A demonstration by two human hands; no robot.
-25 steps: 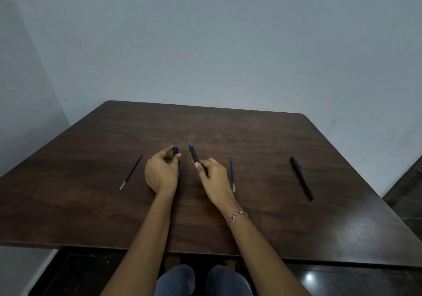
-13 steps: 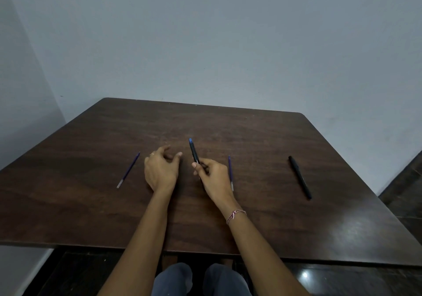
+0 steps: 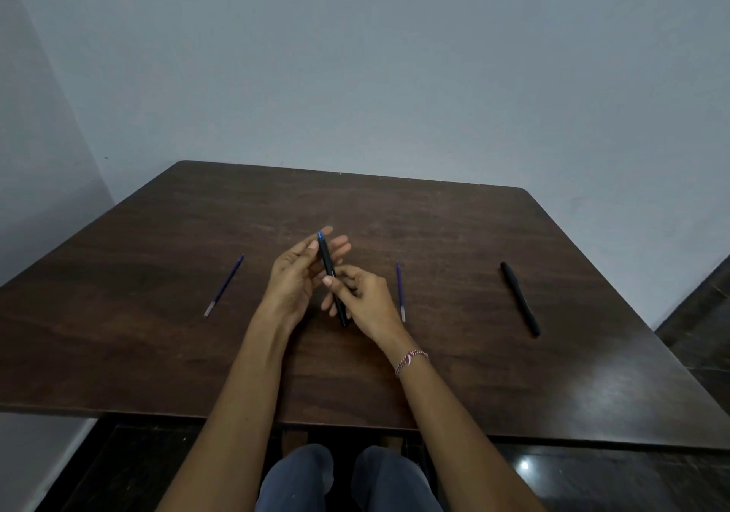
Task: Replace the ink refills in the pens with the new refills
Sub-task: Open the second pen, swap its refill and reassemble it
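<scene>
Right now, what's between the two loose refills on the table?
Head view: the black pen, pinched by the right hand, with the left hand open behind its blue end.

Bare forearms; pink-white braided bracelet (image 3: 411, 361), right wrist; blue-grey trousers (image 3: 347, 480).

Nothing readable anywhere in this shot. There's a tiny pale mark on the pen (image 3: 327, 262), far too small to make out.
</scene>
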